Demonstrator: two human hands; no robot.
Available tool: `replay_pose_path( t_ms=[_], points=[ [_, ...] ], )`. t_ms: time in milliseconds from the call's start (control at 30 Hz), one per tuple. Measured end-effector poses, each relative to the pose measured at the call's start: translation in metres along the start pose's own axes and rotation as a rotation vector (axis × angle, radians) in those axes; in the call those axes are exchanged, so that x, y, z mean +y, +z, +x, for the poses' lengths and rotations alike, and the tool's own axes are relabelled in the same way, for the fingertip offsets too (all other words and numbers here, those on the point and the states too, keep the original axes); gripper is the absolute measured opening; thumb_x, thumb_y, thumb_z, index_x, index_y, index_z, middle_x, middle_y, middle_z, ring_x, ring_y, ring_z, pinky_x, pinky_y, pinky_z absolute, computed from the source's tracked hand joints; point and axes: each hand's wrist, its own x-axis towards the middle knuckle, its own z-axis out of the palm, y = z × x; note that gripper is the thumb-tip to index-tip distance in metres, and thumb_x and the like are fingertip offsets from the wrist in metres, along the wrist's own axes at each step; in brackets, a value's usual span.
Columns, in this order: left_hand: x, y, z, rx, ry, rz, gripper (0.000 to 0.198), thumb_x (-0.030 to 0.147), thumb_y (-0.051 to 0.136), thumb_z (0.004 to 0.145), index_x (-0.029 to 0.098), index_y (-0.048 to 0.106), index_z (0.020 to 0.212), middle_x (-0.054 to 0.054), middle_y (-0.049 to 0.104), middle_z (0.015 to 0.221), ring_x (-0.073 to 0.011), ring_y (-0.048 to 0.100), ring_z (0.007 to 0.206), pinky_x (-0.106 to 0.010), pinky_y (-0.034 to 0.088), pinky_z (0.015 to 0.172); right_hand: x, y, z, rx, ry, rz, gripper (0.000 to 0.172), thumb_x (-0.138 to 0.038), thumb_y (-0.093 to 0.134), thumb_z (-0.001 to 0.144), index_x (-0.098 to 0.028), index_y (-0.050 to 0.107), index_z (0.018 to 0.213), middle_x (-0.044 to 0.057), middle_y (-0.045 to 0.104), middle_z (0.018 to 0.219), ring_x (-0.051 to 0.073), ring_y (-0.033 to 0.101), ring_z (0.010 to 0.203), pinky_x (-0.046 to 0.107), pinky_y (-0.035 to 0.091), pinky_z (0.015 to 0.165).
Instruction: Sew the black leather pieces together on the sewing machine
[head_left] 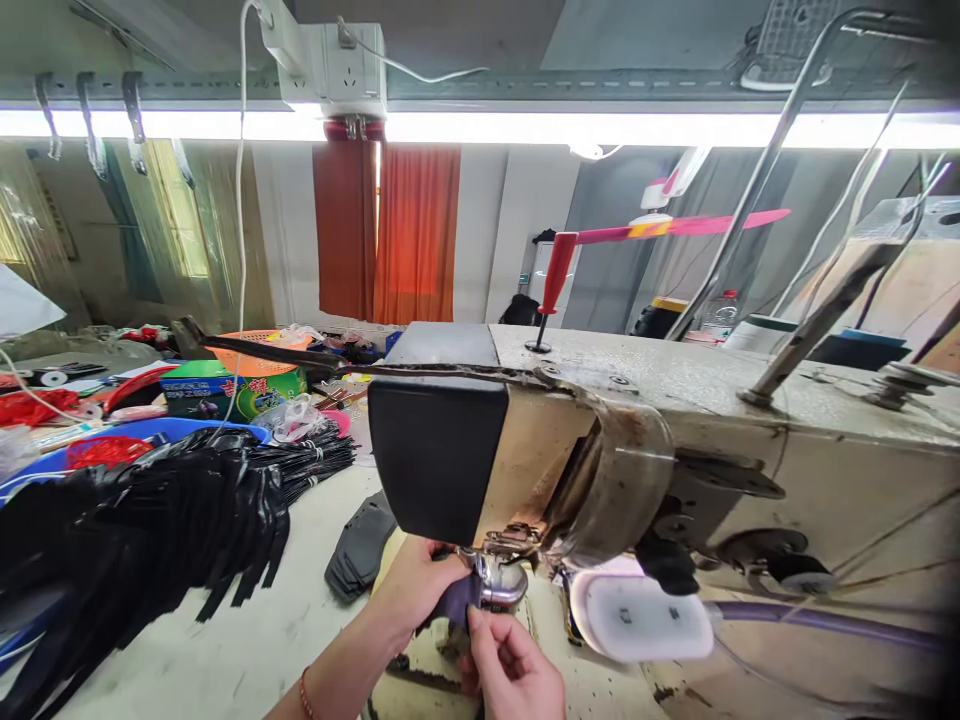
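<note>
At the needle end of a sewing machine (555,420) both my hands work on a small dark piece of material (456,603). My left hand (412,590) is closed on its far side, with the fingertips partly hidden behind the machine head. With thumb and fingers my right hand (517,665) pinches the near edge. A shiny rounded metal part (504,583) sits directly beside the piece, under the head. Whether the needle is in the material is hidden. Left of my left hand lies a stack of dark cut pieces (361,548).
A large pile of black strips (172,510) covers the table's left side, near a blue tub (255,433) and a green box (199,390). A lit white lamp (645,615) hangs right of my hands. A red-handled screwdriver (556,275) stands on the machine top.
</note>
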Motion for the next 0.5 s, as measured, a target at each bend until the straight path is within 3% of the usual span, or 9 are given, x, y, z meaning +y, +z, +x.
replay_pose_path(
  t_ms=[200, 500],
  points=[
    [0.01, 0.0, 0.0, -0.04, 0.007, -0.005, 0.037, 0.034, 0.073, 0.067, 0.015, 0.073, 0.098, -0.008, 0.074, 0.099, -0.0259, 0.065, 0.096, -0.034, 0.047, 0.088, -0.006, 0.003, 0.002, 0.023, 0.028, -0.001, 0.051, -0.064, 0.078, 0.052, -0.016, 0.062, 0.051, -0.005, 0.048, 0.04, 0.006, 0.041, 0.037, 0.017, 0.035, 0.037],
    [0.005, -0.002, 0.002, -0.016, 0.038, 0.028, 0.041, 0.036, 0.074, 0.067, 0.014, 0.071, 0.1, -0.008, 0.073, 0.098, -0.0261, 0.063, 0.098, -0.035, 0.045, 0.09, -0.012, 0.004, 0.0, 0.025, -0.046, -0.053, 0.048, -0.062, 0.077, 0.056, -0.017, 0.062, 0.051, -0.004, 0.051, 0.039, 0.009, 0.044, 0.037, 0.02, 0.039, 0.037]
  ],
)
